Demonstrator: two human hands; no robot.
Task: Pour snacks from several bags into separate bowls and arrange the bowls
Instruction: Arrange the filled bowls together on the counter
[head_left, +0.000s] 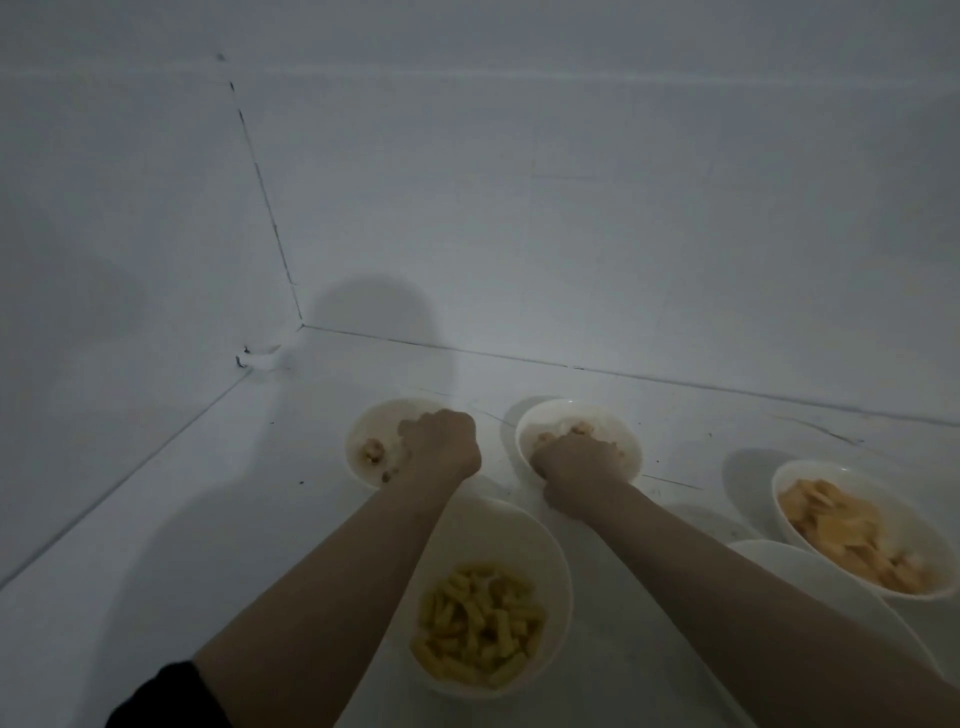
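1. Left hand reaching out over the far-left bowl, fingers curled downward; grip closed at that bowl's near right rim, though whether clamped on the rim or on snacks cannot be told in the dim light.
2. Right hand plunged into the far-right bowl, fingers bent among pale snack pieces; grip state cannot be told, fingertips hidden.
3. A few light-brown snack bits just left of the left grip, lying in the far-left bowl.
4. Between the two forearms, nearer than both grips: white bowl holding yellow stick-shaped snacks, partly under the left forearm.
5. Well to the right of the right grip: white bowl filled with orange-yellow chips.
6. Another white bowl nearer than the chip bowl, rim tucked against it, largely covered by the right forearm; contents not visible.
7. All bowls resting on a white table set in a corner of white walls.
8. Dark sleeve at the left upper arm.
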